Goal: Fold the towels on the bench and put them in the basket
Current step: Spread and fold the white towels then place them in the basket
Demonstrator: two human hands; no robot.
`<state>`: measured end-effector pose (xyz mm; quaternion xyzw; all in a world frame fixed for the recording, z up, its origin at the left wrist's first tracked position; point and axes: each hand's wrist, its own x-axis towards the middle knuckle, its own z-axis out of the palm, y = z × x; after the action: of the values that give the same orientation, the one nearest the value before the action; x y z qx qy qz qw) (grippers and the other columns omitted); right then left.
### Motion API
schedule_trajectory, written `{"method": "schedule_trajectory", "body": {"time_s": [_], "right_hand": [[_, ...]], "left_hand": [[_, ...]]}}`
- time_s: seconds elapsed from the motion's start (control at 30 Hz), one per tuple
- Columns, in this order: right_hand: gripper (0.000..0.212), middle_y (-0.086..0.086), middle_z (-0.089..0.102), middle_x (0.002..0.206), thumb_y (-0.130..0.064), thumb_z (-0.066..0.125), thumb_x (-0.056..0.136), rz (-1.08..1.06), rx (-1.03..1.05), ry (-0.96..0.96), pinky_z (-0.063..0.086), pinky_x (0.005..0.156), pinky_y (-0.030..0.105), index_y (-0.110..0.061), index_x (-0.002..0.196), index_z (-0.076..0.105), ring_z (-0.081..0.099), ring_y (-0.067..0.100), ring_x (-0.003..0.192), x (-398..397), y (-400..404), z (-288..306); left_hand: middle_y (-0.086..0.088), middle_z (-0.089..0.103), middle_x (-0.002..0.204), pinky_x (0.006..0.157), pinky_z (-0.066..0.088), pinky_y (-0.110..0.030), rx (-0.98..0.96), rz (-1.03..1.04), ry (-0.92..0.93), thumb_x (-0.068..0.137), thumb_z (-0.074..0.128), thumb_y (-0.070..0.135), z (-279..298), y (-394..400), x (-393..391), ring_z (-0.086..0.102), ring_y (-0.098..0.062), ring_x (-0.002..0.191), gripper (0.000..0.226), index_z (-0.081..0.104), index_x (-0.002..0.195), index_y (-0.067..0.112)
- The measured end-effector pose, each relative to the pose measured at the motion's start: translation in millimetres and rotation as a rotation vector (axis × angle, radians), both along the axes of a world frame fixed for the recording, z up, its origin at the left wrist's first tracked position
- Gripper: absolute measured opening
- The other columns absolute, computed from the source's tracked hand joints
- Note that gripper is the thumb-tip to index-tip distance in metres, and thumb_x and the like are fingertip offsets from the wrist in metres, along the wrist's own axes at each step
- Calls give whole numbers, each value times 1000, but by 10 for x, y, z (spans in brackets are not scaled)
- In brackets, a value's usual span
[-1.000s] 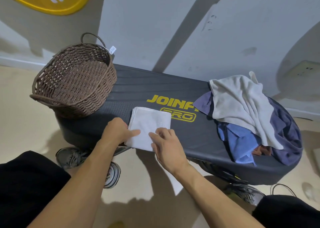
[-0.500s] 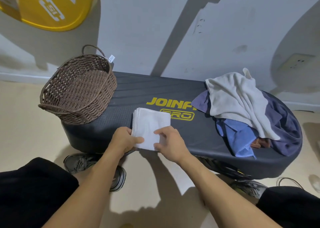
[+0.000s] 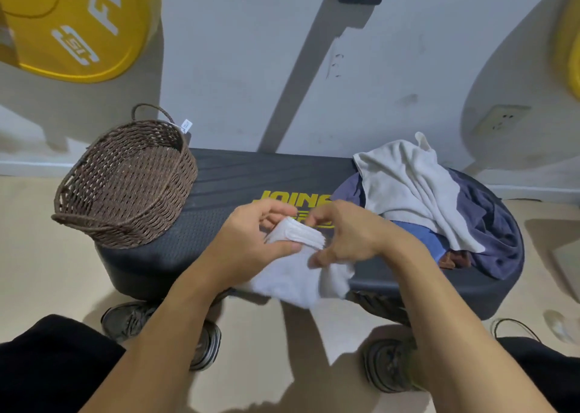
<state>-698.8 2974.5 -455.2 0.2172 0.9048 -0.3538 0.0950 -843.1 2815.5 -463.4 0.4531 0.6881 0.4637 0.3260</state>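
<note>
Both hands, left (image 3: 254,240) and right (image 3: 345,240), pinching folded white towel (image 3: 298,268) above desk (image 3: 219,180); loose lower layers sagging, liable to unfold before wicker basket (image 3: 125,186).

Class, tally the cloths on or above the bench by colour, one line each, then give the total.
White towel, held in both hands: 1
Cream towel: 1
Navy cloth: 1
Blue cloth: 1
Brown cloth, mostly hidden: 1
Total: 5

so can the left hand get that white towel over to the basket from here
Probably yes: the left hand already grips the folded white towel, and the basket sits open-topped on the bench just to its left, with nothing between them.
</note>
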Motion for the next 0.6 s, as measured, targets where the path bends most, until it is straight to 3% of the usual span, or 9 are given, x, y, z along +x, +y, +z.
{"method": "schedule_trajectory", "body": {"time_s": [0.1, 0.2, 0.27, 0.33, 0.43, 0.5, 0.6], "right_hand": [[25, -10, 61, 72, -12, 86, 72, -72, -327, -47, 40, 62, 25, -14, 87, 66, 52, 7, 66, 244, 186, -84], [21, 2, 65, 84, -3, 80, 78, -219, -723, 46, 44, 70, 29, -4, 95, 68, 59, 17, 78, 432, 328, -270], [19, 7, 70, 94, -7, 75, 81, -295, -995, 121, 52, 73, 30, -9, 99, 73, 66, 21, 85, 516, 381, -417], [24, 8, 73, 103, -15, 76, 83, -386, -1078, 192, 57, 75, 31, -13, 106, 75, 70, 20, 91, 546, 388, -610], [39, 10, 73, 113, -20, 77, 85, -800, -906, 317, 58, 84, 37, -8, 121, 67, 69, 25, 99, 482, 343, -990], [46, 8, 72, 109, -20, 78, 85, -1084, -599, 279, 56, 87, 40, -6, 125, 62, 67, 23, 95, 482, 325, -1169], [35, -1, 69, 96, -21, 76, 82, -1117, -123, 179, 49, 82, 31, -12, 114, 64, 63, 17, 90, 564, 394, -1202]], "left_hand": [[1, 75, 94, 85, 56, -34, -53, 32, -140, 78, 82, 7, -79, -31, -22, 70, -21, 91, 29, 70, 104, 15], [-13, 74, 102, 87, 56, -35, -24, 58, -321, 85, 74, 4, -250, -21, 32, 70, -26, 96, 21, 67, 105, 7], [-12, 74, 103, 80, 57, -32, 14, 139, -441, 88, 70, 6, -388, 28, 79, 70, -23, 95, 19, 67, 107, 7], [-8, 75, 102, 76, 56, -26, 53, 280, -487, 90, 69, 8, -535, 95, 130, 71, -22, 95, 21, 65, 110, 10], [-7, 66, 109, 84, 52, -26, -4, 459, -170, 87, 71, 6, -824, 139, 167, 66, -21, 97, 40, 56, 125, 11], [-4, 59, 112, 86, 50, -30, -106, 415, 48, 85, 73, 11, -1003, 79, 204, 60, -19, 97, 48, 53, 129, 12], [6, 63, 99, 81, 49, -27, -9, 252, 264, 85, 69, 11, -1190, -31, 347, 59, -10, 91, 19, 68, 103, 18]]}}
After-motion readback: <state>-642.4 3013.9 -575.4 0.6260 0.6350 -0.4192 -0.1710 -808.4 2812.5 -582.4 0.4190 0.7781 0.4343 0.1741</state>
